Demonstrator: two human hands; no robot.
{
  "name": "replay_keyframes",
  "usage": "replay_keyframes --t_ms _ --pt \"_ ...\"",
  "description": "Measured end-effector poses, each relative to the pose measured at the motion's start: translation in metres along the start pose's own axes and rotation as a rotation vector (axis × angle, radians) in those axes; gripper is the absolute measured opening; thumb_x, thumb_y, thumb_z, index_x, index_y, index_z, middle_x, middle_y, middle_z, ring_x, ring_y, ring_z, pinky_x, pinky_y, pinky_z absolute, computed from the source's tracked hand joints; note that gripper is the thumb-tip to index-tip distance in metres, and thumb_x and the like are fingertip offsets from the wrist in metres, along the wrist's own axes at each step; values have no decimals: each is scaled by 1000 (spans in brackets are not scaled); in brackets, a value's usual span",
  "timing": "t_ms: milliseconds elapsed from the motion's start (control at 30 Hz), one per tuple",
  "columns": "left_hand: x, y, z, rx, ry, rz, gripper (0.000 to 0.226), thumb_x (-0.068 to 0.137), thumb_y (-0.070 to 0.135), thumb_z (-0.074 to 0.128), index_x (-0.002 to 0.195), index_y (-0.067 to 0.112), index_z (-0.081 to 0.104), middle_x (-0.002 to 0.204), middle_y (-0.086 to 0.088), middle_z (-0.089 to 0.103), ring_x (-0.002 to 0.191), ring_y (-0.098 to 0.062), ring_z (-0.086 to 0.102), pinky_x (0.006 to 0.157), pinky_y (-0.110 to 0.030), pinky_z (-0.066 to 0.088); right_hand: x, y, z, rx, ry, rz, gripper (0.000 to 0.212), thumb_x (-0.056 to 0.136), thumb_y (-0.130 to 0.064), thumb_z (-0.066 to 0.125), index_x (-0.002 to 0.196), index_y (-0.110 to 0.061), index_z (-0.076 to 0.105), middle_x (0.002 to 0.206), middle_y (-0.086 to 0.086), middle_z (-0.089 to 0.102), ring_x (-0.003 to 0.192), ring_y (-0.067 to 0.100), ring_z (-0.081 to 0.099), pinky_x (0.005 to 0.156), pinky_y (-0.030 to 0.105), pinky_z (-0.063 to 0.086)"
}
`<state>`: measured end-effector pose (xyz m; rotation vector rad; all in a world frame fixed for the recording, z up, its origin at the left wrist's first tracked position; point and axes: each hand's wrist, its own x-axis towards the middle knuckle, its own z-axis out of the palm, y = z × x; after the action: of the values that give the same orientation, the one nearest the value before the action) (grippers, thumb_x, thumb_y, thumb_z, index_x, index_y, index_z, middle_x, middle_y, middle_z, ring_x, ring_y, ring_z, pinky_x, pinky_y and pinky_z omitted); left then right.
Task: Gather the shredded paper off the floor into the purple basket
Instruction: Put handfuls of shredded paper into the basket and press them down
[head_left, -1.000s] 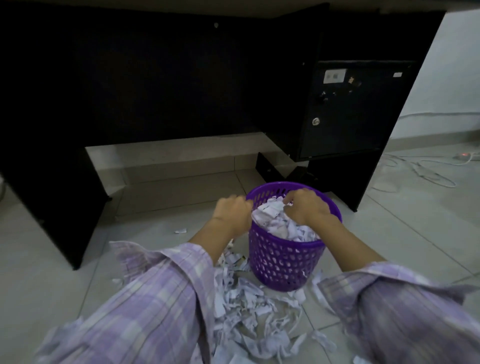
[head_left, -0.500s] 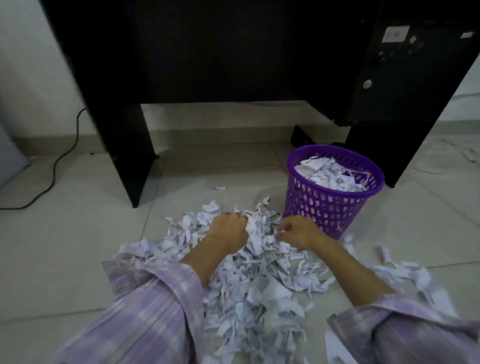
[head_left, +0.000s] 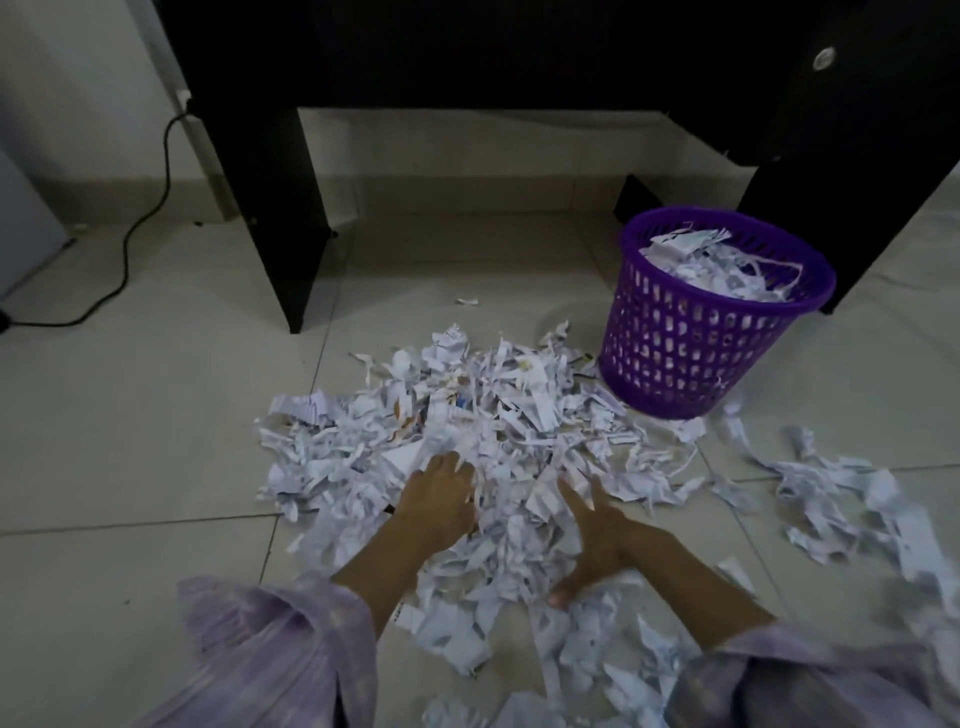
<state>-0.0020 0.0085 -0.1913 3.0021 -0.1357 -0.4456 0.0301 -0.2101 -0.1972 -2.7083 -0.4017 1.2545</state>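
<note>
Because the shredded paper (head_left: 488, 415) lies heaped on the tiled floor (head_left: 156, 415) just left of the purple basket (head_left: 711, 322), touching its base, each scoop needs only a short carry to the right. Loose strips also trail off to the right of the basket and toward the near edge of the view. Already the basket is nearly full, white shreds rising to its rim, so it seems unlikely to take the whole heap unless the contents are pressed down.

Both hands rest in the near side of the heap. On the left hand (head_left: 439, 506), palm down, the fingers reach forward into the shreds and their tips are buried, so whether they grip anything I cannot tell. Fingers on the right hand (head_left: 592, 530) are spread and fairly straight, the thumb low; it grips nothing. Set apart on either side of a clump, the hands look placed to rake paper together between them.

Beyond stand the black panels of a desk (head_left: 291, 197), and a black cable (head_left: 140, 228) runs along the floor at the left.
</note>
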Motion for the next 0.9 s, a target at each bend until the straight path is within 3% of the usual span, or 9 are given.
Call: replay_keyframes --t_ms 167,300,467,600,733,900 --pt "-3 0 10 -50 -25 100 47 97 25 45 140 10 35 148 -10 30 136 -26 30 103 -37 35 10 -20 29 -6 142 20 129 63 -55 82 151 -39 -12 156 16 -27 146 44 0 115 52 22" --pt "-3 8 14 -53 8 155 43 96 26 46 136 10 41 141 -10 38 131 -26 35 103 -34 33 16 -28 39 21 285 27 106 69 -51 79 150 -39 12 157 11 5 142 38 16 112 45 30" --pt "-5 10 17 2 59 173 41 95 26 46 132 9 45 139 -11 43 128 -27 39 106 -37 32 18 -29 34 144 374 7 69 80 -39 71 141 -29 40 135 11 45 124 30 48 98 34 43" --pt "-4 1 8 -46 222 166 38 96 27 42 128 10 50 133 -9 49 122 -24 43 100 -33 35 13 -25 16 239 538 -27 26 81 -23 65 107 -20 66 111 8 67 105 28 62 88 33 51" --pt "-4 -16 -7 -96 381 88 34 95 23 41 124 8 54 128 -9 51 118 -25 46 93 -34 39 7 -35 -13 280 575 -33 36 82 -25 68 118 -25 64 116 9 65 109 29 59 89 34 49" --pt "-13 -39 -29 -122 558 -112 34 93 17 45 126 6 51 127 -11 46 112 -26 48 91 -34 42 2 -64 -38 375 621 -114 39 77 -22 74 115 -22 65 109 7 66 104 29 61 86 35 51"
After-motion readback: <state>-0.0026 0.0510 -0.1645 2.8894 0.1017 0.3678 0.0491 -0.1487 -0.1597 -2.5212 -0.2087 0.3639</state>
